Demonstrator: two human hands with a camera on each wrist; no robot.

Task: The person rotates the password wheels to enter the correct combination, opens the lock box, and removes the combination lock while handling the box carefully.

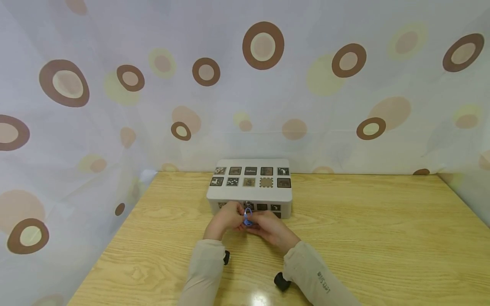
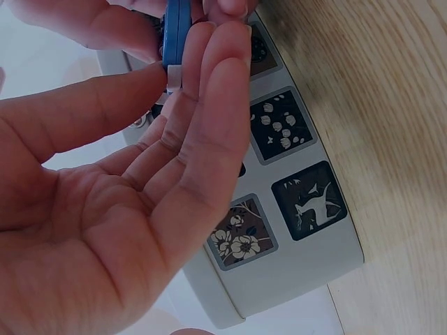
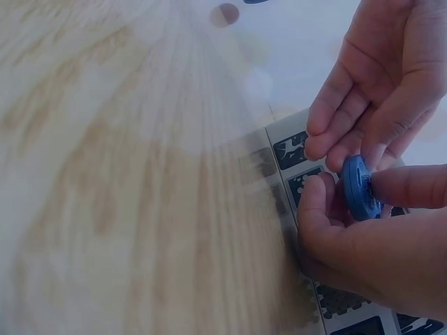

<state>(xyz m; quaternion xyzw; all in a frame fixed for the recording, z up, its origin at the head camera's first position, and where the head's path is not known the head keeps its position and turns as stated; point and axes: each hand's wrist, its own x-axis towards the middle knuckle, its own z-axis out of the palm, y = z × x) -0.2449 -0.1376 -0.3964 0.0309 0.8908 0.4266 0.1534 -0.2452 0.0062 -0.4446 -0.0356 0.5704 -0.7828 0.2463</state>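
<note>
A small blue thing (image 1: 248, 222) with a round, thick disc body and a loop is held between both hands, in front of a pale box (image 1: 249, 194) decorated with square pictures. My left hand (image 1: 228, 216) pinches one end of it between thumb and fingers, where a whitish piece shows in the left wrist view. From the other side my right hand (image 1: 272, 227) grips the disc (image 3: 356, 188), thumb on its face and curled fingers behind. Fingers hide part of the blue thing and the middle of the box's front.
The box stands on a wood-grain table (image 1: 363, 238), near its back edge. Behind and to the sides hangs a white cloth (image 1: 229, 38) printed with brown and yellow circles. Black bands with small devices (image 1: 282, 281) sit at both wrists.
</note>
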